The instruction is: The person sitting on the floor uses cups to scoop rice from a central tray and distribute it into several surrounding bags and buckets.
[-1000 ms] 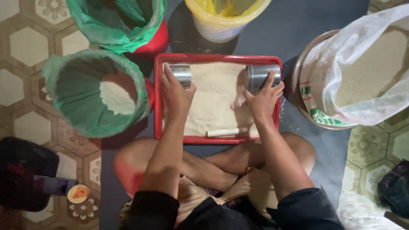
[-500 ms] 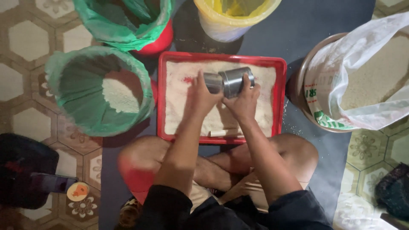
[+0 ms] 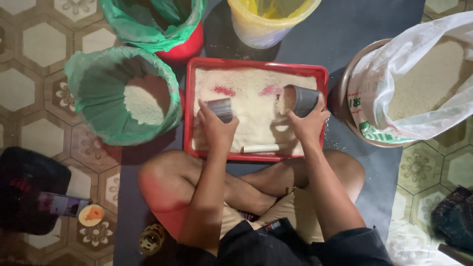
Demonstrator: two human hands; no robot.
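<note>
Left hand (image 3: 217,129) grips one metal cup (image 3: 220,109); right hand (image 3: 308,125) another (image 3: 300,100).

left hand (image 3: 217,129) and right hand (image 3: 306,124) now apart, metal cups (image 3: 301,100) separated, red tray (image 3: 256,63) bottom exposed

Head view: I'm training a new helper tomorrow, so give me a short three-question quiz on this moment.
1. True or false: the red tray holds pale grain.
2. What does the right hand hold? A) a metal cup B) a spoon C) a bag
3. Fill in: the bucket left of the tray is lined with a ____ bag.

Key:
1. True. Grain covers most of the tray, with two bare red patches.
2. A. The metal cup lies tilted on its side, its mouth facing the tray's middle; the left hand holds a second cup.
3. Green.
</note>
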